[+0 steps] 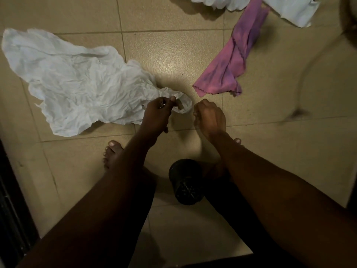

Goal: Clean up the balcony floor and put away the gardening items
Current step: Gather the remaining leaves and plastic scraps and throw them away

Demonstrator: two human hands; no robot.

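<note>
Left hand [157, 111] pinching white sheet [77, 80], right hand [210, 117] curled, contents hidden

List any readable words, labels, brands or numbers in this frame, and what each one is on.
None can be read.
The bag, the cloth, the pot and the floor show no writing.
The white sheet at the top edge is blank where it shows.

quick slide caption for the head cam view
Left hand pinches the crumpled white bag on the tiled floor, right hand curled beside it; pink cloth and black pot nearby.
</note>
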